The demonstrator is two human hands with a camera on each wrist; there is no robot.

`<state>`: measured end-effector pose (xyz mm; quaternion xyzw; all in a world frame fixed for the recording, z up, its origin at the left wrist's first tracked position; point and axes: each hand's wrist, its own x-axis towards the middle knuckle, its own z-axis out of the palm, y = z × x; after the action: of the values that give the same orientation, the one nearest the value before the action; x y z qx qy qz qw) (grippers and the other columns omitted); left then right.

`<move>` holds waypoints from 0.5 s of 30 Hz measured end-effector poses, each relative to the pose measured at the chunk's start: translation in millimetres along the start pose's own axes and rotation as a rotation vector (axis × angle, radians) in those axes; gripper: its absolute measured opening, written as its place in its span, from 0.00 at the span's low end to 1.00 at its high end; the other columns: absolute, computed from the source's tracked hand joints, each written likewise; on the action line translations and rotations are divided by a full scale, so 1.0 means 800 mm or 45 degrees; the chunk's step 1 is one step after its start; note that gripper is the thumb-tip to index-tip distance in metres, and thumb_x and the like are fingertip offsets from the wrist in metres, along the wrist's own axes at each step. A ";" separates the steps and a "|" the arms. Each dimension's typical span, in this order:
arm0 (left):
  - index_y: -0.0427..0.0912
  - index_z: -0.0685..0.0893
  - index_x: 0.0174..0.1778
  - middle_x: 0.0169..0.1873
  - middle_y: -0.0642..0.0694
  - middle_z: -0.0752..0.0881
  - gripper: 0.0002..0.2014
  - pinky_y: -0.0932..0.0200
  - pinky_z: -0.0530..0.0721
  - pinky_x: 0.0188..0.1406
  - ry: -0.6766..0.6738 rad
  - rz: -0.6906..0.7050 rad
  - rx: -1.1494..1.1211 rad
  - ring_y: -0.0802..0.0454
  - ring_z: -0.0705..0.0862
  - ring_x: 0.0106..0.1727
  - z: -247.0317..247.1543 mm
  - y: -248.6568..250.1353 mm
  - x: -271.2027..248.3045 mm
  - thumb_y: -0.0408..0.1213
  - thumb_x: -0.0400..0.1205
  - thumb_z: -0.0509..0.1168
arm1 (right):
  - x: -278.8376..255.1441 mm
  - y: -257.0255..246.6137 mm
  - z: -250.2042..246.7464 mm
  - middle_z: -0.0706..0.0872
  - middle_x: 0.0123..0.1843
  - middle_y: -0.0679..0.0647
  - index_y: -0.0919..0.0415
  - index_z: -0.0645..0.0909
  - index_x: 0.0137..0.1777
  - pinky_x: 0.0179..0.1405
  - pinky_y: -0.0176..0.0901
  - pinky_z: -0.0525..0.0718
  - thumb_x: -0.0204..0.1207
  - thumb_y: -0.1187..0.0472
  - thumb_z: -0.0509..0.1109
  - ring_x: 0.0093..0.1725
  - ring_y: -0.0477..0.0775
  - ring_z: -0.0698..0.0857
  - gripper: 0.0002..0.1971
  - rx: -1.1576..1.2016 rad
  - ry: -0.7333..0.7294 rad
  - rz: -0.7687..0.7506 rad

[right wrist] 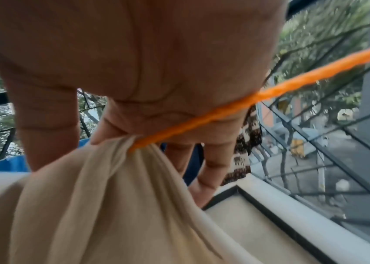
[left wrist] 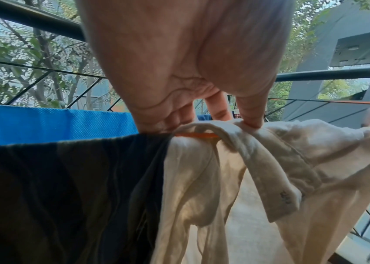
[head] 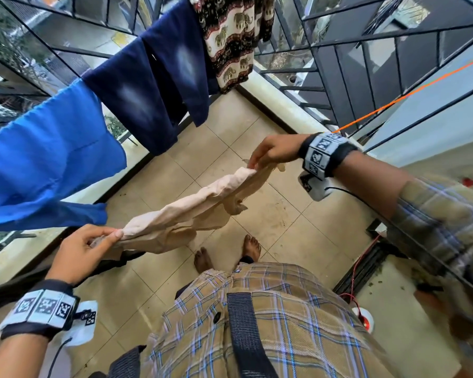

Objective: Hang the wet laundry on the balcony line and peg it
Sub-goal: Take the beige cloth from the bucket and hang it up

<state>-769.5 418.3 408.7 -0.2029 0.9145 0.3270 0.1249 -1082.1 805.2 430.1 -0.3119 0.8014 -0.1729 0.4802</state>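
Note:
A wet cream garment (head: 180,211) is stretched between my two hands along the orange line (head: 410,92). My left hand (head: 107,237) pinches its near end between thumb and fingers. My right hand (head: 254,163) grips the far end, bunched up. In the left wrist view the cream garment (left wrist: 281,169) is folded over the orange line (left wrist: 197,135), and my left hand (left wrist: 250,123) pinches the fold. In the right wrist view my right hand (right wrist: 120,139) holds the gathered cloth (right wrist: 89,205) where the orange line (right wrist: 292,85) enters it.
A dark garment (left wrist: 66,196) hangs right beside the cream one. On a second line to the left hang a blue shirt (head: 44,159), navy jeans (head: 148,85) and an elephant-print cloth (head: 232,42). A black grille (head: 366,64) and low ledge (head: 284,105) bound the tiled floor. A red cable (head: 355,268) lies at the right.

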 end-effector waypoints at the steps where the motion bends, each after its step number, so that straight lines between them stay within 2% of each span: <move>1: 0.57 0.91 0.47 0.46 0.52 0.88 0.03 0.70 0.74 0.53 -0.019 -0.017 0.013 0.56 0.84 0.49 0.003 -0.002 0.001 0.44 0.80 0.73 | 0.007 -0.001 0.002 0.87 0.42 0.42 0.53 0.89 0.54 0.42 0.30 0.80 0.80 0.62 0.69 0.39 0.36 0.82 0.09 0.018 -0.028 0.022; 2: 0.58 0.91 0.47 0.46 0.52 0.88 0.03 0.68 0.75 0.54 -0.033 -0.033 0.023 0.54 0.84 0.50 0.007 -0.003 0.001 0.46 0.80 0.73 | 0.011 0.001 0.004 0.86 0.38 0.43 0.53 0.89 0.48 0.39 0.32 0.82 0.79 0.63 0.68 0.37 0.40 0.82 0.08 0.036 -0.010 0.041; 4: 0.57 0.91 0.47 0.46 0.51 0.88 0.03 0.73 0.73 0.51 -0.029 -0.048 0.014 0.50 0.84 0.51 0.013 -0.003 0.001 0.45 0.80 0.73 | 0.014 0.011 0.007 0.86 0.37 0.46 0.52 0.86 0.41 0.44 0.42 0.83 0.78 0.64 0.67 0.38 0.45 0.83 0.09 0.136 0.092 0.052; 5: 0.56 0.91 0.46 0.46 0.50 0.88 0.02 0.73 0.73 0.51 -0.020 -0.055 -0.004 0.48 0.84 0.52 0.016 -0.003 0.001 0.44 0.80 0.73 | 0.013 0.017 0.008 0.87 0.38 0.48 0.54 0.85 0.40 0.45 0.42 0.82 0.79 0.65 0.67 0.39 0.45 0.83 0.09 0.197 0.139 0.043; 7: 0.56 0.91 0.45 0.46 0.50 0.88 0.02 0.67 0.76 0.53 -0.010 -0.073 -0.033 0.48 0.84 0.52 0.018 -0.002 0.000 0.44 0.80 0.73 | 0.010 0.026 0.012 0.87 0.44 0.53 0.61 0.84 0.46 0.48 0.44 0.79 0.81 0.64 0.65 0.41 0.46 0.82 0.06 0.269 0.180 0.055; 9: 0.56 0.91 0.45 0.46 0.50 0.88 0.01 0.65 0.76 0.48 -0.013 -0.086 -0.039 0.48 0.84 0.52 0.020 -0.002 0.000 0.45 0.80 0.74 | 0.008 0.029 0.018 0.86 0.53 0.55 0.62 0.82 0.55 0.50 0.45 0.78 0.82 0.66 0.64 0.45 0.47 0.81 0.06 0.288 0.097 0.089; 11: 0.55 0.91 0.46 0.46 0.50 0.87 0.02 0.65 0.76 0.45 -0.019 -0.105 -0.053 0.49 0.84 0.52 0.020 0.000 0.000 0.44 0.80 0.74 | 0.011 0.025 0.024 0.84 0.62 0.51 0.53 0.79 0.64 0.51 0.42 0.80 0.81 0.71 0.61 0.51 0.45 0.81 0.17 0.288 -0.122 0.141; 12: 0.55 0.91 0.46 0.46 0.50 0.87 0.02 0.67 0.76 0.46 -0.028 -0.103 -0.049 0.49 0.84 0.52 0.020 0.002 0.000 0.44 0.80 0.74 | 0.015 0.020 0.026 0.83 0.63 0.48 0.49 0.78 0.68 0.55 0.42 0.81 0.81 0.71 0.59 0.54 0.45 0.82 0.21 0.281 -0.216 0.191; 13: 0.54 0.91 0.46 0.46 0.50 0.87 0.02 0.71 0.75 0.47 -0.043 -0.093 -0.033 0.49 0.84 0.51 0.019 0.002 -0.001 0.43 0.80 0.74 | 0.019 0.015 0.027 0.84 0.62 0.48 0.48 0.80 0.68 0.59 0.44 0.82 0.81 0.71 0.59 0.57 0.49 0.83 0.22 0.265 -0.266 0.239; 14: 0.53 0.91 0.47 0.46 0.50 0.87 0.02 0.74 0.73 0.48 -0.057 -0.076 -0.018 0.50 0.83 0.51 0.019 0.002 -0.002 0.43 0.80 0.74 | 0.022 0.011 0.026 0.86 0.59 0.50 0.51 0.83 0.64 0.60 0.45 0.84 0.80 0.70 0.60 0.57 0.53 0.84 0.19 0.230 -0.277 0.269; 15: 0.53 0.91 0.47 0.46 0.51 0.87 0.03 0.76 0.72 0.49 -0.062 -0.063 -0.010 0.50 0.83 0.52 0.019 0.002 -0.003 0.42 0.80 0.73 | 0.024 0.006 0.024 0.88 0.52 0.52 0.55 0.86 0.56 0.56 0.43 0.85 0.80 0.70 0.60 0.54 0.55 0.85 0.15 0.175 -0.274 0.269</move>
<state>-766.5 429.9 399.2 -0.2180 0.9045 0.3324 0.1543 -1073.3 796.4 405.6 -0.2091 0.7598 -0.1416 0.5991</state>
